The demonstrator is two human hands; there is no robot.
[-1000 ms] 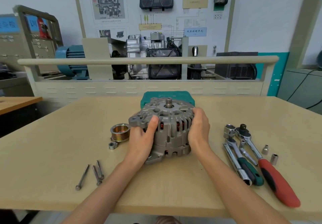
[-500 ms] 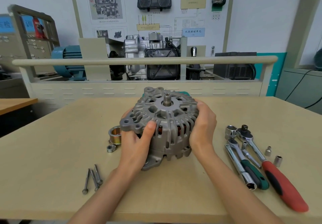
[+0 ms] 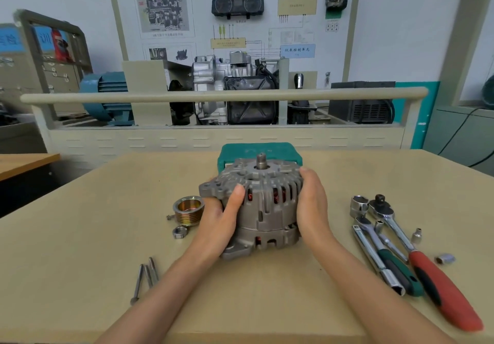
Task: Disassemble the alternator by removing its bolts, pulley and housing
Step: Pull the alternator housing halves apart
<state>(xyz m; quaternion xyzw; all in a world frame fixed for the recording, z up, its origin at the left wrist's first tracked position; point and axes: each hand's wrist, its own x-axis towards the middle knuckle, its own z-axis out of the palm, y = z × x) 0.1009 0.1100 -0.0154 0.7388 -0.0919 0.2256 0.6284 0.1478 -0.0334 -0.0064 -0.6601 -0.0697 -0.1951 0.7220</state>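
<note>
A: Alternator (image 3: 263, 204) stands mid-table, shaft end up, just in front of a green case (image 3: 260, 151). Status?

B: Pulley (image 3: 188, 210) is off, lying on the table just left of the body. Its nut (image 3: 179, 232) sits beside it. Long bolts (image 3: 145, 276), three as far as I can count, lie together near the front left edge. Bare threaded shaft (image 3: 261, 161) pokes up from the front cover.

A: So bolts and pulley done?

B: Judging by the loose parts, yes. Can't tell whether any fastener remains on the far side.

A: Housing?

B: Not yet apart. The two halves sit together, seam visible low on the body, copper windings showing through the slots.

A: Hands?

B: Left hand (image 3: 222, 218) wraps the left side, thumb laid across the ribbed cover. Right hand (image 3: 311, 204) cups the right side, fingers curled around the rim. Both grip the casting.

A: Tools?

B: Ratchets (image 3: 385, 252) and loose sockets (image 3: 445, 258) lie untouched to the right, well apart from the hands.

A: Left to do?

B: Splitting the housing looks like the remaining step.
</note>
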